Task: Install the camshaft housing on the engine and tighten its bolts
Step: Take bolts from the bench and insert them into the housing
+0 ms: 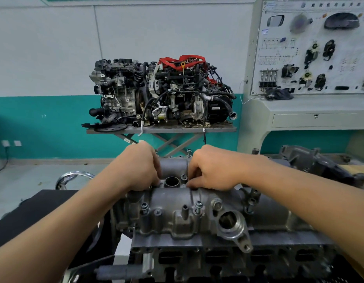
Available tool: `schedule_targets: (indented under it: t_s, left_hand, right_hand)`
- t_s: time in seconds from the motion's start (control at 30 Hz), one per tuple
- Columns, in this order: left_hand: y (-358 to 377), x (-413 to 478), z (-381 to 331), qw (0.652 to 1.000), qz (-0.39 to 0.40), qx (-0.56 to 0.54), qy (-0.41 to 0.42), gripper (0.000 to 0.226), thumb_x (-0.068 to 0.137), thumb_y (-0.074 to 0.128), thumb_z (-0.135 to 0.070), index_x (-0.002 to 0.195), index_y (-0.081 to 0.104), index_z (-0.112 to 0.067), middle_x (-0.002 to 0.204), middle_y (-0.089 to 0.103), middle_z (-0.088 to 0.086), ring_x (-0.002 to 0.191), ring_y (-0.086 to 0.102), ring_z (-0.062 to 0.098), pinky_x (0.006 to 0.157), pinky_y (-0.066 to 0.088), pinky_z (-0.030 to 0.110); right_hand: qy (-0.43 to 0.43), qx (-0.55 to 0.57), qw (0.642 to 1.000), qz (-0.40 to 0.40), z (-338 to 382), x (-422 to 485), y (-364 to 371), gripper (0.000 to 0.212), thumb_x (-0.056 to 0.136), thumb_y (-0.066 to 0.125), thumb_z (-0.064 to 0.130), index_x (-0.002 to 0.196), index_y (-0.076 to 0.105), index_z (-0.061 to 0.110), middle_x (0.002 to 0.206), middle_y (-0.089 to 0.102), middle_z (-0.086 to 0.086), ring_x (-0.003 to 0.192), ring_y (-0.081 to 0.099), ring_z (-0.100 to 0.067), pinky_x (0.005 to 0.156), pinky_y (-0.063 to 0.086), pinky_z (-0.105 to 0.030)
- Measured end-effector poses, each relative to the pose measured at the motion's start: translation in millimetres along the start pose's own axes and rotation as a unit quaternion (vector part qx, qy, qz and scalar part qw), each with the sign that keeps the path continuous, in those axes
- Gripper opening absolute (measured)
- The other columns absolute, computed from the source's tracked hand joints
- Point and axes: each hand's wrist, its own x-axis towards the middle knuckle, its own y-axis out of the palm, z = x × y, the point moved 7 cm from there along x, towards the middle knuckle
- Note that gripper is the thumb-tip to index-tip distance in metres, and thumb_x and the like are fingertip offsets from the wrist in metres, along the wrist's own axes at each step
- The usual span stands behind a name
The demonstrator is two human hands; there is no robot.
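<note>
The grey cast camshaft housing sits on top of the engine in the lower middle of the head view. Several bolts stand in its holes, among them one at the near edge, one by a round bore and one at the far edge. My left hand has its fingers curled down on the housing left of the bore. My right hand curls its fingers onto the housing just right of that bore. What the fingertips pinch is hidden.
Two complete engines sit on a scissor lift table ahead. A training board with car parts stands at the right. Another dark engine part lies on the bench to the right. A chrome hoop is at the left.
</note>
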Motion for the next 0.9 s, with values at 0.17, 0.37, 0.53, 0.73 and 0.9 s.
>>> schedule_targets:
  t_s: [0.17, 0.37, 0.53, 0.73, 0.9]
  left_hand:
    - [2, 0, 1, 1.000, 0.009, -0.011, 0.001, 0.012, 0.070, 0.088, -0.017, 0.075, 0.081, -0.026, 0.070, 0.071, -0.004, 0.060, 0.056, -0.003, 0.053, 0.037, 0.013]
    - [3, -4, 6, 0.999, 0.001, -0.045, 0.005, 0.003, 0.078, 0.083, -0.023, 0.076, 0.082, -0.024, 0.070, 0.073, -0.003, 0.065, 0.062, 0.003, 0.054, 0.041, 0.016]
    - [3, -4, 11, 0.997, 0.011, -0.072, -0.005, 0.016, 0.079, 0.082, -0.020, 0.067, 0.077, -0.030, 0.067, 0.071, -0.012, 0.065, 0.060, -0.003, 0.056, 0.040, 0.012]
    - [0, -5, 11, 0.999, 0.002, -0.034, -0.027, 0.007, 0.075, 0.085, -0.028, 0.073, 0.080, -0.024, 0.070, 0.073, -0.004, 0.071, 0.065, 0.009, 0.063, 0.048, 0.022]
    - [-3, -6, 2, 0.999, 0.003, 0.026, -0.027, 0.010, 0.073, 0.085, -0.017, 0.080, 0.080, -0.022, 0.081, 0.075, 0.003, 0.078, 0.068, 0.019, 0.071, 0.054, 0.028]
  right_hand:
    - [-0.014, 0.008, 1.000, 0.008, 0, -1, -3, 0.018, 0.091, 0.067, 0.032, 0.099, 0.079, 0.020, 0.090, 0.076, 0.003, 0.084, 0.068, -0.015, 0.082, 0.055, -0.036]
    - [-0.005, -0.047, 0.999, 0.016, 3, 3, -1, 0.032, 0.092, 0.064, 0.043, 0.079, 0.073, 0.016, 0.075, 0.068, -0.003, 0.071, 0.061, -0.021, 0.066, 0.053, -0.037]
    - [0.009, -0.078, 0.997, 0.011, 4, 6, -2, 0.050, 0.095, 0.054, 0.053, 0.058, 0.057, 0.019, 0.059, 0.053, 0.001, 0.056, 0.049, -0.014, 0.053, 0.041, -0.031]
    - [-0.006, -0.024, 0.998, 0.052, 2, 6, -6, 0.021, 0.091, 0.065, 0.038, 0.093, 0.079, 0.023, 0.083, 0.073, 0.005, 0.078, 0.064, -0.012, 0.079, 0.056, -0.036]
    - [-0.010, -0.070, 0.997, 0.042, 4, 8, -2, 0.033, 0.093, 0.061, 0.045, 0.081, 0.075, 0.017, 0.070, 0.065, 0.001, 0.066, 0.057, -0.015, 0.063, 0.050, -0.033]
